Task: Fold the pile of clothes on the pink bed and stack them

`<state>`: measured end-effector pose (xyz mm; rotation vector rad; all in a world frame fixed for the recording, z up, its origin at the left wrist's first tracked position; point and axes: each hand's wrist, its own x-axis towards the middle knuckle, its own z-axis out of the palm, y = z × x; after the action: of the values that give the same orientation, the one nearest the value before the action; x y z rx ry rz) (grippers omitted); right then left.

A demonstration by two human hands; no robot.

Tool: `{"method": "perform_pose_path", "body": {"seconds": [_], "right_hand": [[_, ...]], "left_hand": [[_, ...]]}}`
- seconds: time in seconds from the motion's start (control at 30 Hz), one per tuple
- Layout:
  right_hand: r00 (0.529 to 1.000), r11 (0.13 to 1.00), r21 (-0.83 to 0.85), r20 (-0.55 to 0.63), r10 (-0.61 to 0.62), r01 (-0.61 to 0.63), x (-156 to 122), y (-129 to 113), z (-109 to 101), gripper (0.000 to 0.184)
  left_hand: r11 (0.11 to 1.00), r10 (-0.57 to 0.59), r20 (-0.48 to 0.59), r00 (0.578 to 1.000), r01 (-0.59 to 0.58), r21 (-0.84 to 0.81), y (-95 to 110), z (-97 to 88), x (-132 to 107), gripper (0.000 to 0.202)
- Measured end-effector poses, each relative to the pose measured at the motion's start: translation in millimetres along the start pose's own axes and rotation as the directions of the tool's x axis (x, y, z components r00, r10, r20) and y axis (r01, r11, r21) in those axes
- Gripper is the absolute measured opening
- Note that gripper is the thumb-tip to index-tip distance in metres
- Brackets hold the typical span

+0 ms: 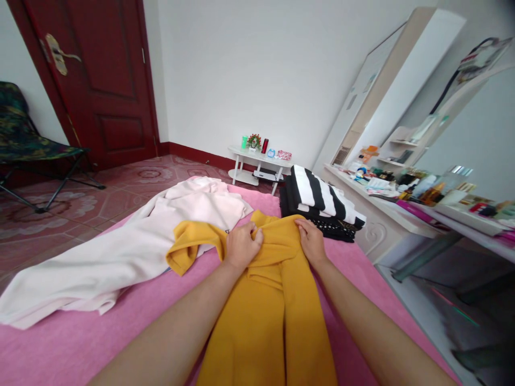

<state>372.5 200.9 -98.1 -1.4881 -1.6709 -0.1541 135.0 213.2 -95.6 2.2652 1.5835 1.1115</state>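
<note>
A mustard-yellow long-sleeved top [257, 316] lies lengthwise on the pink bedspread [161, 343]. My left hand [242, 246] is closed on its cloth near the left shoulder, fingers curled into the fabric. One yellow sleeve sticks out to the left past that hand, bent, with its end over the edge of a pale pink garment. At the right shoulder my right hand [311, 239] pinches the top's edge. The other sleeve runs straight down the right side of the body toward me.
Left of the top spreads the pale pink garment [140, 246]. A folded clothes stack [322, 201], striped black and white on top, sits at the bed's far right. A cluttered dressing table [386, 209] borders the right side. Beyond are a small white table [257, 155] and a camouflage chair [36, 145].
</note>
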Motion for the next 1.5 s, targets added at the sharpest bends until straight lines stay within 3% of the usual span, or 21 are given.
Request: {"method": "perform_pose_path", "body": {"seconds": [0.1, 0.2, 0.33, 0.5, 0.63, 0.73, 0.9, 1.03, 1.13, 1.23, 1.3, 1.37, 1.43, 1.5], "right_hand": [[0.967, 0.977, -0.214, 0.247, 0.062, -0.008, 7, -4, 8, 0.039], [0.906, 0.93, -0.367, 0.381, 0.184, -0.035, 12, -7, 15, 0.038], [0.875, 0.906, -0.42, 0.421, 0.239, -0.045, 21, -19, 13, 0.03], [0.902, 0.88, -0.473, 0.356, 0.245, -0.052, 10, -26, 14, 0.045], [0.77, 0.888, -0.429, 0.507, 0.387, -0.164, -4, -18, 23, 0.057], [0.724, 0.887, -0.409, 0.543, 0.425, -0.214, -5, -19, 23, 0.061], [0.705, 0.911, -0.331, 0.583, 0.404, -0.248, -29, -44, -4, 0.067], [0.777, 0.937, 0.013, 0.563, 0.282, -0.349, -89, -76, -52, 0.067], [0.818, 0.854, 0.225, 0.476, 0.323, -0.469, -146, -103, -97, 0.056], [0.773, 0.765, 0.274, 0.476, 0.419, -0.583, -197, -131, -144, 0.038], [0.735, 0.768, 0.217, 0.526, 0.428, -0.603, -222, -152, -173, 0.032], [0.684, 0.794, 0.132, 0.603, 0.41, -0.593, -241, -175, -198, 0.038], [0.621, 0.813, 0.038, 0.666, 0.412, -0.581, -256, -195, -213, 0.044], [0.58, 0.817, -0.062, 0.673, 0.458, -0.573, -269, -213, -218, 0.041]], "left_hand": [[0.994, -0.074, 0.066, 0.995, 0.068, 0.09, -3, 2.4, 2, 0.027], [0.981, -0.118, 0.147, 0.982, 0.092, 0.171, -5, 4.6, 4, 0.025], [0.971, -0.133, 0.227, 0.965, 0.081, 0.224, -6, 5.5, 3, 0.028], [0.972, -0.114, 0.246, 0.962, 0.056, 0.229, -9, 7.6, 4, 0.032], [0.966, -0.119, 0.246, 0.962, 0.055, 0.252, -10, 9.7, 6, 0.033], [0.963, -0.138, 0.254, 0.957, 0.069, 0.262, -9, 8.7, 6, 0.033], [0.975, -0.067, 0.239, 0.969, 0.013, 0.223, -7, 3.0, 0, 0.03], [0.96, 0.185, 0.162, 0.969, -0.214, 0.18, -1, -7.1, -10, 0.031], [0.9, 0.388, 0.158, 0.908, -0.411, 0.146, 9, -17.7, -19, 0.035], [0.824, 0.559, 0.185, 0.808, -0.567, -0.01, 31, -25.5, -32, 0.038], [0.748, 0.663, 0.226, 0.714, -0.641, -0.171, 53, -26.6, -43, 0.046], [0.656, 0.755, 0.278, 0.594, -0.691, -0.304, 75, -24.2, -54, 0.054], [0.579, 0.811, 0.355, 0.465, -0.726, -0.372, 91, -19.8, -64, 0.055], [0.539, 0.822, 0.436, 0.365, -0.746, -0.391, 100, -14.9, -71, 0.044]]}}
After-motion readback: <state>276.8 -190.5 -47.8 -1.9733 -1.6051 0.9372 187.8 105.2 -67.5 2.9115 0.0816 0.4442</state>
